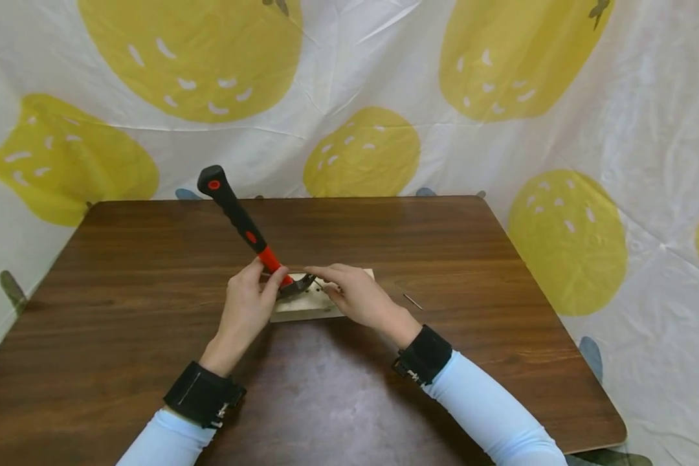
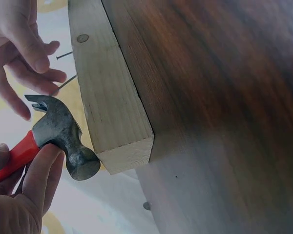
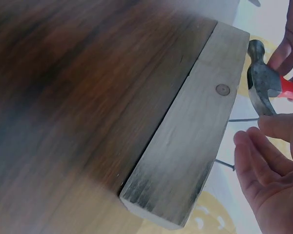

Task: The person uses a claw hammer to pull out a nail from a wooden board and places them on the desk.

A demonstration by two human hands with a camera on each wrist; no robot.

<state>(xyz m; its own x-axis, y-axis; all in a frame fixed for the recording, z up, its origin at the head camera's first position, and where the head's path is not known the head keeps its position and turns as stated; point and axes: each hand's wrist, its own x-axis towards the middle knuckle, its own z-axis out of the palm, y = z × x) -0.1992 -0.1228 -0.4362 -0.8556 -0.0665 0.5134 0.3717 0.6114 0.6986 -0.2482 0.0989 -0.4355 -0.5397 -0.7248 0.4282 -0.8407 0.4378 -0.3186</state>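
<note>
We see the left hand (image 1: 247,296) pinching the hammer (image 1: 249,234) by its red neck, handle tilted up, head at the top of the wooden block (image 2: 110,92), which lies on the surface (image 1: 151,291). The right hand (image 1: 358,294) is loosely open beside the claw; we cannot tell whether it touches. 2 nails (image 3: 243,120) stand in the block; 1 loose nail (image 1: 412,301) lies to its right.

No text, label, brand name, number or sign can be read anywhere in the head view or either wrist view.
</note>
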